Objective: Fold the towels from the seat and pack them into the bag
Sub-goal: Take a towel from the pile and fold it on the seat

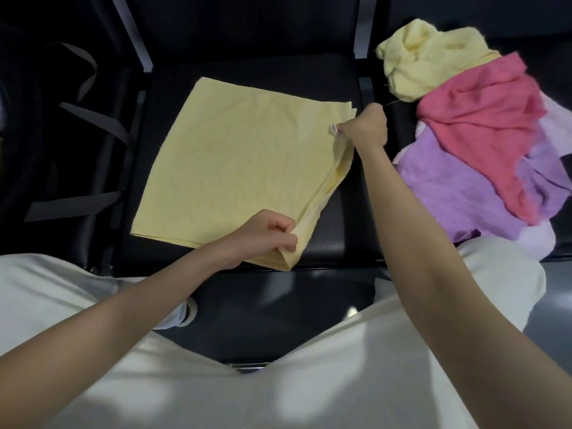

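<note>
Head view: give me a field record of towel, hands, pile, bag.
towel in work: pale yellow terry towel, folded flat on the black seat
left hand: pinches the towel's near right corner
right hand: pinches the far right corner, by a small white tag
unfolded pile: crumpled yellow towel, pink towel, purple towel, on the next seat to the right
bag: dark bag with grey straps, left of the towel; contents not visible

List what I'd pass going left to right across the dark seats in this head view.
Black bag → folded yellow towel → right hand pinching its edge → heap of unfolded towels.
</note>
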Tool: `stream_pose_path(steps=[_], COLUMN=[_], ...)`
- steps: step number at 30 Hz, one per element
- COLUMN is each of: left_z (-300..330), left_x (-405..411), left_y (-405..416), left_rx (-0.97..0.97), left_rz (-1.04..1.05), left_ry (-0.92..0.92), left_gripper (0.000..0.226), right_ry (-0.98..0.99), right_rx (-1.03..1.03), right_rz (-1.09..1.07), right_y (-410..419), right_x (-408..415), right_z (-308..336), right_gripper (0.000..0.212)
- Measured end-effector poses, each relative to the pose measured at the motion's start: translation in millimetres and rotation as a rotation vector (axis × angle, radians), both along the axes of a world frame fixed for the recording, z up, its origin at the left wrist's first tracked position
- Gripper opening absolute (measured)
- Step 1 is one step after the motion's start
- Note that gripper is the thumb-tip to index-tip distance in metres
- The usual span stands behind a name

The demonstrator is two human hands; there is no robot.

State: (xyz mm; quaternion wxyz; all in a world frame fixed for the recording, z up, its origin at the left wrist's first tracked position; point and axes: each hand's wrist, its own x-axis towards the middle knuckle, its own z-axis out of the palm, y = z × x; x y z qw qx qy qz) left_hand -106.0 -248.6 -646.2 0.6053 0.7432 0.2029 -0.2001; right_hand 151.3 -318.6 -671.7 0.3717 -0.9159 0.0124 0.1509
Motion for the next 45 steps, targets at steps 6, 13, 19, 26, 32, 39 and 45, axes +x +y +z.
stream_pose_path(steps=[6, 13, 19, 26, 32, 39, 45], left_z=[16, 33, 36, 21, -13, -4, -5], left_x=[6, -14, -57, -89, -99, -106, -96], left_y=[-3, 39, 98, 144, 160, 156, 152], left_rx=[-0.169, -0.214, -0.202, -0.113, 0.318, 0.761, 0.876], left_rz=[0.022, 0.182, 0.387, 0.498, 0.346, 0.136, 0.339], left_ry=[0.062, 0.032, 0.005, 0.049, 0.167, 0.281, 0.230], left_gripper=[0.026, 0.017, 0.018, 0.031, 0.036, 0.043, 0.031], right_ry=[0.033, 0.264, 0.183, 0.031, 0.037, -0.025, -0.152], right_rx=[0.387, 0.927, 0.896, 0.589, 0.381, 0.290, 0.159], right_rz=[-0.217, -0.288, -0.204, -0.152, -0.028, 0.183, 0.313], right_y=[-22, 20, 110, 197, 224, 206, 109], right_x=[15, -8, -43, -75, -88, -108, -164], right_z=[-3, 25, 40, 29, 4, 2, 1], right_gripper=[0.026, 0.033, 0.045, 0.048, 0.035, 0.011, 0.023])
